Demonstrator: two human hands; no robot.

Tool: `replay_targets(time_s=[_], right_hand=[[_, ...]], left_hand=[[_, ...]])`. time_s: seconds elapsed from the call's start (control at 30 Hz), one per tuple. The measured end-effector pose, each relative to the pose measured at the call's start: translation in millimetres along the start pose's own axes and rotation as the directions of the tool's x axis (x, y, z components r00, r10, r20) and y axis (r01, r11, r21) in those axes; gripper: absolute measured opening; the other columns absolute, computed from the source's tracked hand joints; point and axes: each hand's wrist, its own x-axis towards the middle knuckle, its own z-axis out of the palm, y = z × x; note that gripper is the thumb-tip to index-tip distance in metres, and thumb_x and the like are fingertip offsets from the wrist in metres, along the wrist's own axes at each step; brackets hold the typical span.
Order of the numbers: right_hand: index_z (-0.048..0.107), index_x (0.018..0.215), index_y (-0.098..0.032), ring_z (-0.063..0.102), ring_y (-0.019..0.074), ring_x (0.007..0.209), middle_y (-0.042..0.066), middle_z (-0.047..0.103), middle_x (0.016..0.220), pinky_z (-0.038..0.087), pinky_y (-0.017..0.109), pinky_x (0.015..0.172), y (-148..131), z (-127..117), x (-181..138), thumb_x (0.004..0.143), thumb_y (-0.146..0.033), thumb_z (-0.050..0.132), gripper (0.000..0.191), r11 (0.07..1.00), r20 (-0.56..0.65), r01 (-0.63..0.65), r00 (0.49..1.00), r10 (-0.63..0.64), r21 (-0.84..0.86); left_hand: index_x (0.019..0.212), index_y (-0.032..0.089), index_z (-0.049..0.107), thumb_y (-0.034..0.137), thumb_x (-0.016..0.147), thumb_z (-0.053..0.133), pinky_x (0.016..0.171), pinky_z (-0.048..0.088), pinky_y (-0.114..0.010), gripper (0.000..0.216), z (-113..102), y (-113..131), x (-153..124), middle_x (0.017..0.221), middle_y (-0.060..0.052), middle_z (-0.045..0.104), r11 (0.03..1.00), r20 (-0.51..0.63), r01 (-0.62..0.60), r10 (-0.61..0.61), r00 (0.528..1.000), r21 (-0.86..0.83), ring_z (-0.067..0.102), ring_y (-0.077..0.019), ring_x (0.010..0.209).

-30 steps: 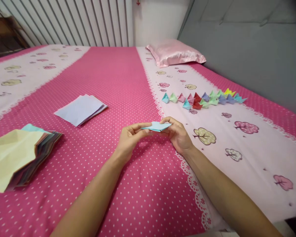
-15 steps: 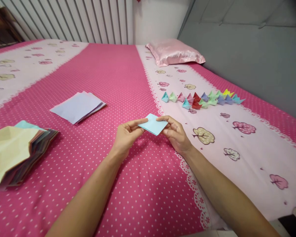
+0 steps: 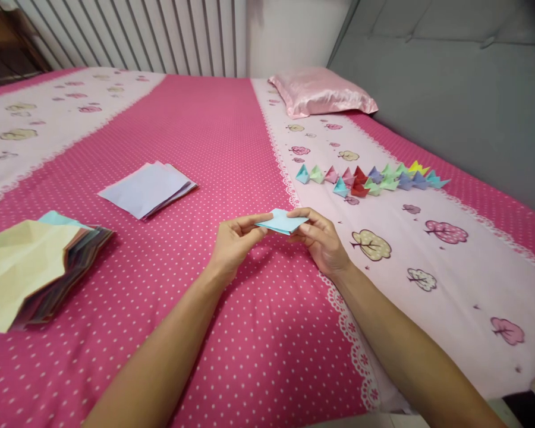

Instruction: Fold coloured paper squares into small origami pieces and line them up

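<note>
A folded light blue paper [image 3: 282, 221] is held just above the pink dotted bedsheet [image 3: 214, 148], between both hands. My left hand [image 3: 234, 241] pinches its left edge with thumb and fingers. My right hand [image 3: 321, 241] grips its right corner, fingers curled under it. The paper lies almost flat, its top face tilted slightly toward me.
A row of several small folded paper shapes [image 3: 370, 177] in mixed colours lies to the right. A small pile of pale lilac sheets [image 3: 148, 188] and a thick stack of coloured sheets [image 3: 35, 270] lie to the left. A pink pillow [image 3: 321, 90] rests by the grey headboard [image 3: 450, 95].
The blue paper was tilted up to show its flat face half a second ago and is now laid nearly level again. Both hands stayed in about the same place.
</note>
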Motion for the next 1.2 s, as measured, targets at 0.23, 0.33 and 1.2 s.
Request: replay_targets(time_s=[0.23,0.33,1.2], right_hand=[[0.060,0.092,-0.021,0.056,0.0148,0.069,0.001,0.059,0.079,0.047,0.028,0.065,1.8,0.5,0.2,0.069,-0.034,0.062,0.026,0.996,0.029,0.020,0.999,-0.022,0.083],[0.059,0.094,-0.021,0.055,0.0150,0.069,0.001,0.058,0.079,0.046,0.028,0.063,1.9,0.8,-0.3,0.068,-0.032,0.062,0.028,0.997,0.030,0.018,0.999,-0.020,0.079],[0.056,0.105,-0.021,0.050,0.0157,0.081,0.003,0.056,0.091,0.042,0.024,0.061,8.6,-2.5,0.6,0.069,-0.025,0.065,0.037,0.993,0.179,0.120,0.976,-0.121,0.018]], left_hand=[[0.091,0.013,0.071,0.025,0.063,0.070,0.075,0.049,-0.033,0.030,0.1,0.1,-0.6,0.084,-0.010,0.071,1.000,-0.023,0.001,-0.001,1.000,0.019,0.064,-0.0183,0.075],[0.092,0.013,0.070,0.023,0.063,0.069,0.073,0.049,-0.031,0.030,0.8,0.9,-1.4,0.082,-0.010,0.071,1.000,-0.023,0.004,-0.004,1.000,0.016,0.064,-0.0169,0.072],[0.087,0.012,0.071,0.022,0.065,0.069,0.081,0.050,-0.032,0.024,1.1,1.6,-1.6,0.085,-0.010,0.072,1.000,-0.057,0.000,-0.001,0.998,-0.009,0.066,-0.0191,0.079]])
